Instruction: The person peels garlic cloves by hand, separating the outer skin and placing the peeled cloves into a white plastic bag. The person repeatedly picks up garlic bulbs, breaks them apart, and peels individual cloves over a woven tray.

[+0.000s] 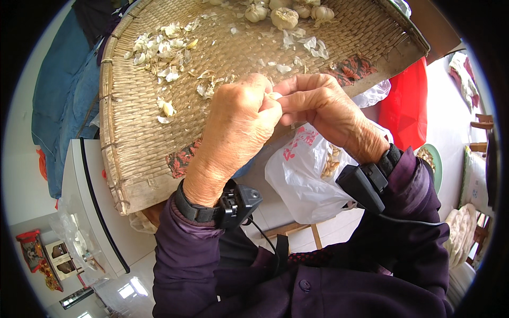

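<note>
My left hand (242, 119) and my right hand (326, 105) meet over the near edge of a woven bamboo tray (131, 151). Pinched between their fingertips is a small pale garlic clove (274, 95), mostly covered by the fingers. The left fingers are curled around it, while the right thumb and forefinger press at its side. Several whole garlic bulbs (284, 18) lie at the tray's far side. To the left is a heap of loose garlic skins (159, 47), and a single clove (168, 108) rests among scraps nearer me.
Below the hands hangs a white plastic bag (294, 190) with cloves (331, 162) inside. A red bag (405, 107) and a green dish (436, 169) are at the right. A white cabinet (107, 198) stands left of the tray, with blue cloth (65, 95) beyond.
</note>
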A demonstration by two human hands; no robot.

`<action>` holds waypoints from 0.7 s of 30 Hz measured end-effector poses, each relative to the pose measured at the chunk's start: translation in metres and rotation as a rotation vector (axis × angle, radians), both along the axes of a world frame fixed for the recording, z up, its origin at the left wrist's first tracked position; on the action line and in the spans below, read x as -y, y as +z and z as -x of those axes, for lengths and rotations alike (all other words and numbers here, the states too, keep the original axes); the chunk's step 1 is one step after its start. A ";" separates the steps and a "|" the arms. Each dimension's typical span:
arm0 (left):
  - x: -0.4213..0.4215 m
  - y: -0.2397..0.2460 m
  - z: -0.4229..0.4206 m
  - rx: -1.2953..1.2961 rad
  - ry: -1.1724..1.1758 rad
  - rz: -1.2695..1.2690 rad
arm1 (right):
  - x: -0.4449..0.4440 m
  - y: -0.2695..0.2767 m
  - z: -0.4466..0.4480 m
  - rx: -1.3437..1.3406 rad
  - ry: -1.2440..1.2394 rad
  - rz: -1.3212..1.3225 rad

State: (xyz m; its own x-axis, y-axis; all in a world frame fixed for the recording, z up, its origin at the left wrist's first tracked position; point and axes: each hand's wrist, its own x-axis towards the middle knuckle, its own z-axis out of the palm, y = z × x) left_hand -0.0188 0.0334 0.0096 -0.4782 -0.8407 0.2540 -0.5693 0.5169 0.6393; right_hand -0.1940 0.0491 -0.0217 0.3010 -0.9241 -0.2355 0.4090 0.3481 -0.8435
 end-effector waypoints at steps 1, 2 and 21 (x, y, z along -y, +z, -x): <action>0.000 -0.001 0.001 0.006 -0.001 0.024 | 0.000 -0.001 -0.001 0.005 -0.010 -0.008; -0.001 -0.002 0.001 -0.001 -0.008 0.056 | 0.000 -0.002 -0.002 0.012 -0.017 -0.005; 0.004 -0.010 0.001 -0.142 0.060 -0.031 | 0.001 -0.008 -0.006 0.105 -0.048 -0.005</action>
State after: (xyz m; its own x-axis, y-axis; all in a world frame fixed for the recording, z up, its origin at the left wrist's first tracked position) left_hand -0.0202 0.0296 -0.0002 -0.3878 -0.8754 0.2888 -0.5009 0.4631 0.7312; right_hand -0.1885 0.0478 -0.0301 0.2794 -0.9371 -0.2093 0.5113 0.3297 -0.7937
